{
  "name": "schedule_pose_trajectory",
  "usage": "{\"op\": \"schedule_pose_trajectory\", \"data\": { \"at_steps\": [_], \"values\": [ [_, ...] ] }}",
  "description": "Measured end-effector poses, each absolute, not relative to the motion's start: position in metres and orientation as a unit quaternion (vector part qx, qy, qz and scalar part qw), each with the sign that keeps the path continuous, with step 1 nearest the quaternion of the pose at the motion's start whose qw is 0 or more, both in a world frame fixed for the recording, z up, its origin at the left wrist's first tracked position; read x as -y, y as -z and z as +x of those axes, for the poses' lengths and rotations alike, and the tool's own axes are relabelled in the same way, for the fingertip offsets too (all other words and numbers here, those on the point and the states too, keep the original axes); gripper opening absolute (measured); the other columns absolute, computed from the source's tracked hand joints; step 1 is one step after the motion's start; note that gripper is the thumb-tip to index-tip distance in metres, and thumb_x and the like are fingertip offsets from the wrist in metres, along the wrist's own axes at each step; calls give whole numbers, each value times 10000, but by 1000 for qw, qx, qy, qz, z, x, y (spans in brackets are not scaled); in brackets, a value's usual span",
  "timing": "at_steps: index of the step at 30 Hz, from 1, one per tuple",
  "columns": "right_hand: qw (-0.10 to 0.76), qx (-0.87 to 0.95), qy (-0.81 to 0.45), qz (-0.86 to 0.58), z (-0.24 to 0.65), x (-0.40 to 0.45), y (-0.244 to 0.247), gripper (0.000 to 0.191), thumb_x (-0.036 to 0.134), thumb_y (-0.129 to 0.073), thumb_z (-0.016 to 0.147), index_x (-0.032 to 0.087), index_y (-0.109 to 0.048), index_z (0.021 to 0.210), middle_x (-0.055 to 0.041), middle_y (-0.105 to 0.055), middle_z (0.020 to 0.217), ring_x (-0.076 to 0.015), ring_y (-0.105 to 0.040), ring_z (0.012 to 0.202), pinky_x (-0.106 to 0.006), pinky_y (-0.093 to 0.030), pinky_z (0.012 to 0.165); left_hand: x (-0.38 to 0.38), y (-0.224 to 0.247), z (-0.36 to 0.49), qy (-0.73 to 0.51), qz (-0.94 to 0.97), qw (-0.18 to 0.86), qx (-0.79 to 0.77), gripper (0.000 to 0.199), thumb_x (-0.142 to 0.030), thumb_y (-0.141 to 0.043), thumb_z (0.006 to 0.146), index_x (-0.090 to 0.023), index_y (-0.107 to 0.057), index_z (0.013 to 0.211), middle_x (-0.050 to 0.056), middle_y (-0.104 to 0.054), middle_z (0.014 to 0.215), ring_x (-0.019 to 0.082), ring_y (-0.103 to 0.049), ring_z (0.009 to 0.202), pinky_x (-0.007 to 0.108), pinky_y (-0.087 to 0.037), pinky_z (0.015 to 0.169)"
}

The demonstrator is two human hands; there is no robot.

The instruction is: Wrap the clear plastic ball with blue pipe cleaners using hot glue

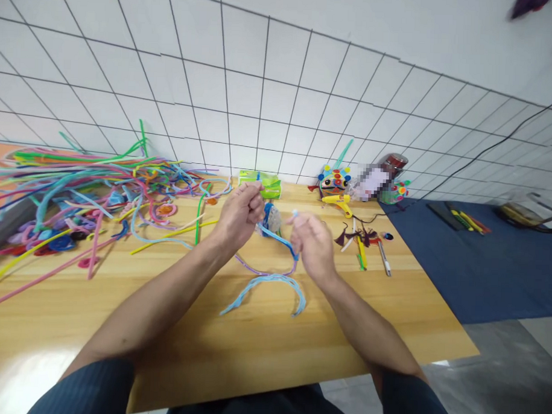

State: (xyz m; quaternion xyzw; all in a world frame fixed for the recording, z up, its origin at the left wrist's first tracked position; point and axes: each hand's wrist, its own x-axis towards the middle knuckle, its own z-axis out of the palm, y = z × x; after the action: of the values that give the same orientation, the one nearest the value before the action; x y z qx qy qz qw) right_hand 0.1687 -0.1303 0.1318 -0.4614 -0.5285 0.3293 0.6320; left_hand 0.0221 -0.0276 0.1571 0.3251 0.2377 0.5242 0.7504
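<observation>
Blue stem held up at two bare hands over the craft table

From the head view, I see the blue stem point(277, 236) above the middle of the table point(199, 331), slanting down from under the left hand point(240, 216) to just below the fingers of the right hand point(315, 244). The left hand's fingers are curled closed, gripping that stem at its upper end. The right hand is a blur with its fingers bent inward; a pale blue tip point(295, 213) pokes up by them, but I can't tell how firmly they are closed or on what.

Behind the stem there's a greyish ball point(272, 219), and beyond that a green packet point(272, 187) by the tiled wall point(243, 97). Nearer the person, a purple strand point(260, 273) curves over the wood, with a pale blue arch point(273, 278) just below it, ends toward the person.

Over to the left lies a big tangle of colourful stems point(87, 170). On the right I spot a bright face with buttons point(335, 180), a yellow glue gun point(338, 203) just in front of it, then dark tassels point(341, 236) and a pen point(385, 259). Past the table's right side is a dark blue cloth point(446, 261).
</observation>
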Motion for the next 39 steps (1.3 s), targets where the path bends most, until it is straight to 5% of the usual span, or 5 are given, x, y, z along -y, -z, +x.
{"op": "schedule_pose_trajectory", "data": {
  "at_steps": [13, 17, 20, 31, 39],
  "values": [
    [825, 177, -444, -302, 250, 104, -177, 205, 220, -666, 1095, 210, -689, 891, 118, -529, 581, -36, -511, 463, -136, -500, 498, 7, -135, 17, -515, 405, 693, -302, 182, -319, -775, 932, -186, -661, 979, 45, -753, 954, 157, -719, 796, 300, -606, 796],
    [837, 147, -462, -256, 256, 117, -196, 338, 190, -512, 1159, 207, -701, 880, 111, -600, 579, -31, -570, 487, -142, -554, 527, 31, -140, 11, -581, 635, 363, -356, 601, -374, -828, 874, -223, -599, 1409, 152, -621, 1550, 323, -658, 1364, 526, -544, 1165],
    [850, 175, -446, -221, 248, 129, -203, 315, 217, -545, 1155, 215, -722, 895, 108, -651, 621, -29, -625, 539, -151, -583, 575, 66, -155, 14, -557, 764, 193, -261, 448, -354, -711, 1009, -230, -606, 1426, 144, -650, 1518, 316, -593, 1475, 544, -461, 1277],
    [819, 282, -432, -252, 211, 140, -187, 119, 348, -772, 1028, 278, -724, 945, 97, -625, 678, -76, -646, 627, -236, -641, 733, 83, -160, 91, -465, 636, 575, -219, 220, -293, -783, 995, -210, -777, 792, 29, -774, 773, 208, -751, 730, 280, -601, 699],
    [813, 252, -433, -297, 212, 117, -178, 143, 294, -765, 1018, 233, -710, 902, 98, -516, 603, -73, -511, 527, -201, -532, 606, 54, -147, 105, -483, 493, 681, -244, 339, -496, -862, 928, -176, -790, 846, 47, -781, 713, 236, -802, 666, 243, -554, 444]
  ]
}}
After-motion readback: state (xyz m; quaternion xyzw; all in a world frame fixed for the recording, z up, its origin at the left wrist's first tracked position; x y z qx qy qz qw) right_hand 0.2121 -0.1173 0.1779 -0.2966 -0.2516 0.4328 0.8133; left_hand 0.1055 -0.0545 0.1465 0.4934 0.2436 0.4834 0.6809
